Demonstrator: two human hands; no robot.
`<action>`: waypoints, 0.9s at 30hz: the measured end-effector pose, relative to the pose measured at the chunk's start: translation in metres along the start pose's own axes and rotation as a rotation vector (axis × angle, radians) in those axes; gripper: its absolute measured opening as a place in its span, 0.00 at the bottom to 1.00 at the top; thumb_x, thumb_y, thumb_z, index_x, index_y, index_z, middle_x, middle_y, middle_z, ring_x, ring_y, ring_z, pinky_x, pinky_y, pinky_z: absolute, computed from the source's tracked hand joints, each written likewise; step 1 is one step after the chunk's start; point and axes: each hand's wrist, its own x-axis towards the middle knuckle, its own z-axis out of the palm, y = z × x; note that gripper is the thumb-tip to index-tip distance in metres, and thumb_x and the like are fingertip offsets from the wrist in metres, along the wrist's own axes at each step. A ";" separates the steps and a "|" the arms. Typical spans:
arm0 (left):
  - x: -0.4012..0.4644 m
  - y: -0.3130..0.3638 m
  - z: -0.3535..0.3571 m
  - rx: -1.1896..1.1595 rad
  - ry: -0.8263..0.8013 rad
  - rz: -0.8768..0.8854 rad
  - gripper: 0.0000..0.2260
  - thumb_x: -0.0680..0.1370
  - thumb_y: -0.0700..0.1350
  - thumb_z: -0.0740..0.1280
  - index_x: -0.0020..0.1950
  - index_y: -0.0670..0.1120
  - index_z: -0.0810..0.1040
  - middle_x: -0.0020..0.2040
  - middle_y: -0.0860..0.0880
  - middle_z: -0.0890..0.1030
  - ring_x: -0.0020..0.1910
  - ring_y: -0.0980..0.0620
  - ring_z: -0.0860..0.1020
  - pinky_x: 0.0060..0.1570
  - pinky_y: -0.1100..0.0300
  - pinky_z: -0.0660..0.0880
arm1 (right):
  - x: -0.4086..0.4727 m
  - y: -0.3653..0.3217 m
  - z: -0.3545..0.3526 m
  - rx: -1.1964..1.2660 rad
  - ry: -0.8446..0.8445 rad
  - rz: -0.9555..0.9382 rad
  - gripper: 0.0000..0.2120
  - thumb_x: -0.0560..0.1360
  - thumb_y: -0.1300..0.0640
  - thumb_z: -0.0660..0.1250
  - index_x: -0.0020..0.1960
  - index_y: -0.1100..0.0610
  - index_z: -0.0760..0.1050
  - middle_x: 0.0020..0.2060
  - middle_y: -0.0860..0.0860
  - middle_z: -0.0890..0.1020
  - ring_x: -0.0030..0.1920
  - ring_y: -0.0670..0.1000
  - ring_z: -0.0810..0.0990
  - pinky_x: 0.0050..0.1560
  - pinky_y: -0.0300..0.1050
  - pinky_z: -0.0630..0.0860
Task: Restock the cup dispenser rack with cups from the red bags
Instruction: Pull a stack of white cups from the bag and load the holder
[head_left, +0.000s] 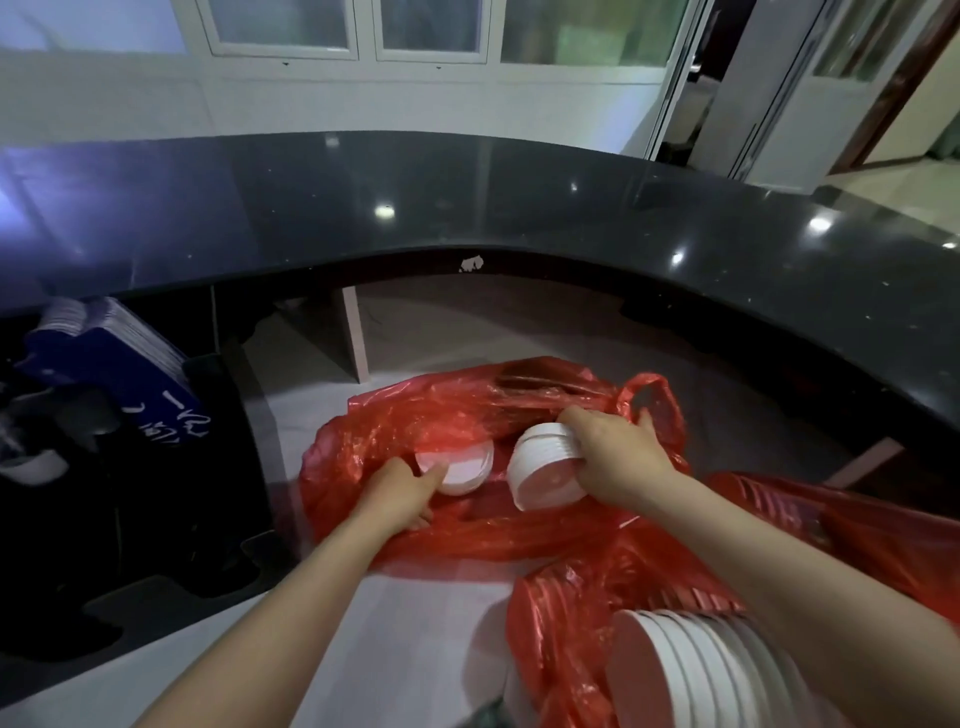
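A red plastic bag (415, 415) lies open on the floor below the counter. My right hand (618, 457) grips a short stack of white cups (545, 462) at the bag's mouth, rims toward me. My left hand (402, 493) reaches into the bag, and its fingers touch a second white cup stack (462, 462) lying inside. Another red bag (582, 623) at the lower right holds a long stack of white cups (691, 670). The dispenser rack (104, 364) stands dark at the left, with blue-wrapped cups in it.
A curved black counter (467, 197) arcs across the view above the bags. A white partition leg (356, 338) stands under it. More red plastic (857, 530) lies at the right. Grey floor (415, 649) shows between my arms.
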 end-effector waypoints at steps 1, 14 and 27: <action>0.003 0.002 -0.001 -0.004 0.042 -0.014 0.18 0.78 0.55 0.63 0.49 0.40 0.79 0.30 0.45 0.82 0.25 0.50 0.80 0.26 0.64 0.73 | 0.000 0.002 -0.002 0.022 -0.004 0.011 0.19 0.70 0.62 0.62 0.58 0.50 0.67 0.57 0.48 0.78 0.61 0.55 0.75 0.68 0.68 0.54; 0.028 0.024 -0.002 -0.340 -0.080 -0.229 0.13 0.72 0.41 0.70 0.55 0.38 0.77 0.45 0.43 0.81 0.40 0.47 0.79 0.32 0.60 0.73 | -0.001 0.014 -0.004 0.328 0.021 0.037 0.27 0.72 0.60 0.61 0.68 0.44 0.60 0.59 0.50 0.79 0.59 0.57 0.76 0.66 0.60 0.64; -0.045 0.061 -0.027 -0.353 -0.265 -0.019 0.10 0.78 0.45 0.63 0.58 0.48 0.77 0.52 0.46 0.83 0.49 0.50 0.81 0.40 0.57 0.79 | -0.016 -0.006 -0.044 0.595 0.175 -0.058 0.34 0.69 0.61 0.63 0.70 0.38 0.59 0.59 0.44 0.77 0.61 0.56 0.75 0.66 0.60 0.66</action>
